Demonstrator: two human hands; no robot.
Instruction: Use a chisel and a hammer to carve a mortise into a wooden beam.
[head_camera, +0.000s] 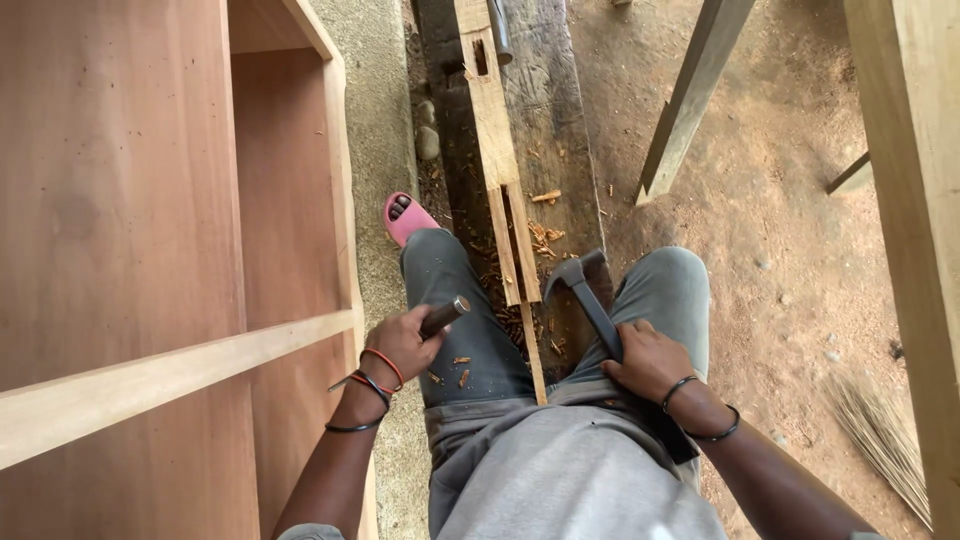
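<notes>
Along right thigh, hammer (592, 300) head points away; right hand (648, 360) grips handle.

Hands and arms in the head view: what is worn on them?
Both forearms are bare. The left hand has an orange band and thin black bands at the wrist. The right hand has two thin black bands on the wrist. No gloves; sleeve edges barely show at the bottom edge.
</notes>
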